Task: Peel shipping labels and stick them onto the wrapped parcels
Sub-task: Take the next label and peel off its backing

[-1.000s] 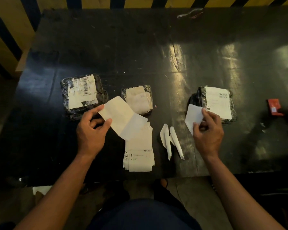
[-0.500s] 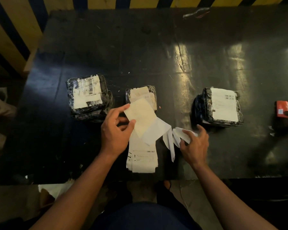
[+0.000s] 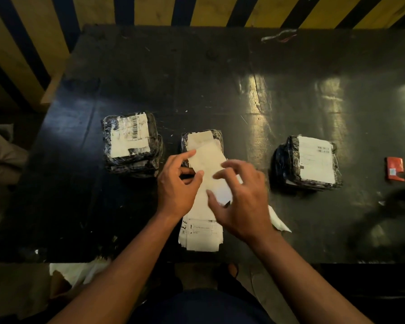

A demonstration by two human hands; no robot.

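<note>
Three black wrapped parcels lie on the dark table: the left parcel and the right parcel each carry a white label, and the middle parcel has a pale sheet on top. My left hand pinches a label sheet held over the middle parcel's near edge. My right hand hovers over the sheet's lower end with fingers spread, its thumb touching the paper. A stack of labels lies under both hands near the front edge.
Peeled backing strips lie just right of the stack. A red packet sits at the far right. The table's front edge runs close to my body. A yellow and black striped wall rises behind.
My right hand dropped the backing strip beside the stack and moved left onto the held sheet. My left hand carried the sheet up over the middle parcel.
</note>
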